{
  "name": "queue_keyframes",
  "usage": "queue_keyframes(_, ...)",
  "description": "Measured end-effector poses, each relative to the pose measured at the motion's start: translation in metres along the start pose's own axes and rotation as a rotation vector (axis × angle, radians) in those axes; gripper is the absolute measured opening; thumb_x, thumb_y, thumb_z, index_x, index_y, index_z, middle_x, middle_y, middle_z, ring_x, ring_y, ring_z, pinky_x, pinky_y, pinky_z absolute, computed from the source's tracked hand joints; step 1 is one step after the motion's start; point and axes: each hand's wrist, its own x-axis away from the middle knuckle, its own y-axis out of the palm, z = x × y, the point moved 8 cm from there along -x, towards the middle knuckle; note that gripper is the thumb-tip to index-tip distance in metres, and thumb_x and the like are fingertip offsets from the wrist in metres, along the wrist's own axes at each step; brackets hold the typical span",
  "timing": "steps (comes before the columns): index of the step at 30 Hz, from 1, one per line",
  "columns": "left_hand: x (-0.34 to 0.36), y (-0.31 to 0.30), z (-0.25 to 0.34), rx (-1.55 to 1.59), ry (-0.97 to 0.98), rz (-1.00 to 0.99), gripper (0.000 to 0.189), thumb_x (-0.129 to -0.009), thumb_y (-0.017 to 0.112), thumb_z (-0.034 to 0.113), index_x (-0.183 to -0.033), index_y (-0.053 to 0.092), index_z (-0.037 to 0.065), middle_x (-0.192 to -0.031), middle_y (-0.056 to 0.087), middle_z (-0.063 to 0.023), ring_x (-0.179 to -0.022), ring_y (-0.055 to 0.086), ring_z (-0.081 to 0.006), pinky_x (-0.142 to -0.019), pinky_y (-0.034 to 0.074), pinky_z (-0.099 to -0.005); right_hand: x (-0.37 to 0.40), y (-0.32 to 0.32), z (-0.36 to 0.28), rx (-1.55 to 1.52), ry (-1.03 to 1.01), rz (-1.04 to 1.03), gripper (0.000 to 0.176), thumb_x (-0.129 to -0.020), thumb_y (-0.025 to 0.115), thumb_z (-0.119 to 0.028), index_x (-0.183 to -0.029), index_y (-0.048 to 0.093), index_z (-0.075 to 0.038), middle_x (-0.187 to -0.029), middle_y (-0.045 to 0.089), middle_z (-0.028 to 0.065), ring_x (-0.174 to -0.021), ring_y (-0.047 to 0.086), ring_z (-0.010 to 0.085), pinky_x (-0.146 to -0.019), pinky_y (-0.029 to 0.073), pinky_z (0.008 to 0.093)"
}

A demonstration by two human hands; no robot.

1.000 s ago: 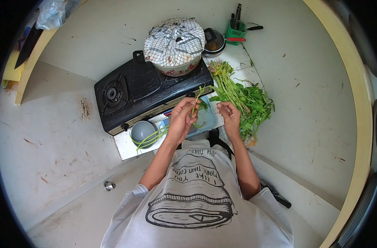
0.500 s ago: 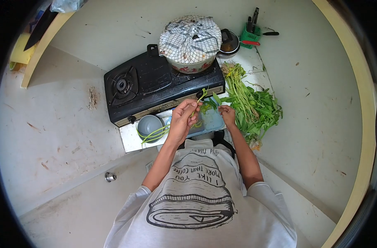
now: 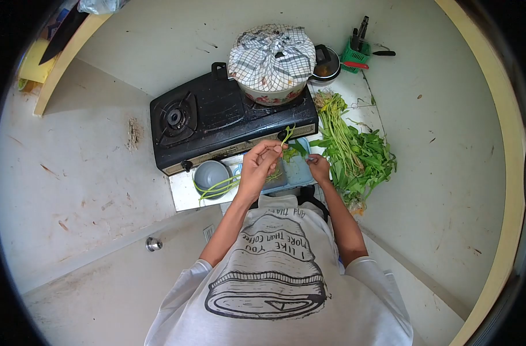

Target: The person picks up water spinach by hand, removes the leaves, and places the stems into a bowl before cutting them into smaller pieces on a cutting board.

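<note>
Green stems (image 3: pixel 221 188) held at the counter (image 3: pixel 185 199).
Grey bowl (image 3: pixel 211 175) at left, stems extending over it; left hand (image 3: pixel 259 167) closed, gripping stems; blue tray (image 3: pixel 297 171) holding leaves; right hand (image 3: pixel 319 168) curled beside it, grip cannot be determined; leafy bundle (image 3: pixel 358 153) at right.

The white tiled countertop (image 3: pixel 183 199) directly supports a black two-burner gas stove (image 3: pixel 216 109). A grey bowl (image 3: pixel 210 174) and a light-blue plastic tray (image 3: pixel 298 172) are positioned along its front edge. Leafy greens (image 3: pixel 358 153) lie beside the stove's right end; a lidded pan (image 3: pixel 328 68) and a green basket (image 3: pixel 356 55) stand behind them.
</note>
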Motion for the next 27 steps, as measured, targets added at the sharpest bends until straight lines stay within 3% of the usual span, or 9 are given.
queue_keyframes(1, -0.001, 0.001, 0.0, -0.011, 0.002, -0.003, 0.018, -0.103, 0.066, 0.018, -0.116, 0.071, 0.006, -0.094, 0.066, 0.0021, -0.068, 0.044, -0.0009, -0.058, 0.034, -0.0182, 0.011, -0.01, -0.021, 0.105, -0.025, 0.048, 0.026, -0.092, 0.072, -0.012, -0.117, 0.074, -0.002, -0.089, 0.072, 0.0035, -0.078, 0.065, 0.0127, -0.071, 0.052, 0.0299)
queue_keyframes(4, -0.004, 0.006, 0.003, -0.051, -0.007, 0.024, 0.015, -0.104, 0.062, 0.013, -0.111, 0.069, 0.002, -0.09, 0.062, 0.0025, -0.067, 0.043, -0.0015, -0.056, 0.031, -0.02, 0.031, -0.024, -0.066, -0.12, -0.114, 0.072, 0.028, -0.097, 0.071, -0.017, -0.122, 0.072, -0.004, -0.092, 0.072, 0.0021, -0.079, 0.063, 0.0114, -0.074, 0.051, 0.0298)
queue_keyframes(7, -0.006, 0.011, 0.006, -0.076, -0.01, 0.005, 0.015, -0.104, 0.063, 0.014, -0.109, 0.07, 0.002, -0.089, 0.061, 0.0032, -0.067, 0.043, -0.0012, -0.056, 0.031, -0.0201, 0.065, -0.039, -0.156, -0.551, -0.138, -0.175, 0.028, -0.099, 0.072, -0.018, -0.122, 0.071, -0.002, -0.104, 0.074, 0.0058, -0.09, 0.066, 0.0112, -0.079, 0.052, 0.0289)
queue_keyframes(10, -0.009, 0.018, 0.005, -0.084, -0.012, -0.043, 0.014, -0.103, 0.064, 0.015, -0.107, 0.07, 0.003, -0.087, 0.061, 0.0036, -0.067, 0.043, -0.0014, -0.055, 0.03, -0.0206, 0.091, -0.055, -0.223, -0.738, -0.222, -0.366, 0.025, -0.101, 0.07, -0.016, -0.122, 0.071, -0.002, -0.112, 0.073, 0.0039, -0.101, 0.065, 0.0096, -0.086, 0.051, 0.0279)
queue_keyframes(13, -0.012, 0.02, -0.003, -0.095, -0.008, -0.11, 0.014, -0.103, 0.065, 0.017, -0.11, 0.068, 0.004, -0.09, 0.067, 0.0029, -0.067, 0.042, -0.0006, -0.057, 0.03, -0.0203, 0.114, -0.071, -0.272, -0.846, -0.344, -0.359, 0.021, -0.1, 0.07, -0.013, -0.119, 0.071, -0.002, -0.112, 0.073, 0.004, -0.102, 0.065, 0.0095, -0.088, 0.051, 0.0273)
queue_keyframes(19, -0.014, 0.025, -0.003, -0.1, -0.027, -0.147, 0.014, -0.104, 0.065, 0.018, -0.104, 0.069, 0.004, -0.079, 0.058, 0.0048, -0.065, 0.043, -0.002, -0.056, 0.03, -0.0214, 0.114, -0.078, -0.276, -0.88, -0.434, -0.337, 0.012, -0.099, 0.072, -0.01, -0.108, 0.07, -0.002, -0.107, 0.072, 0.0039, -0.1, 0.066, 0.0096, -0.091, 0.051, 0.0267)
queue_keyframes(27, -0.018, 0.035, 0.012, -0.255, 0.127, -0.153, 0.012, -0.103, 0.067, 0.015, -0.104, 0.07, 0.003, -0.084, 0.06, 0.0037, -0.07, 0.047, -0.0025, -0.062, 0.037, -0.022, 0.117, -0.074, -0.256, -1.067, -0.222, -0.307, 0.013, -0.099, 0.071, -0.013, -0.107, 0.07, -0.003, -0.096, 0.067, -0.0006, -0.082, 0.057, 0.0078, -0.077, 0.045, 0.0246)
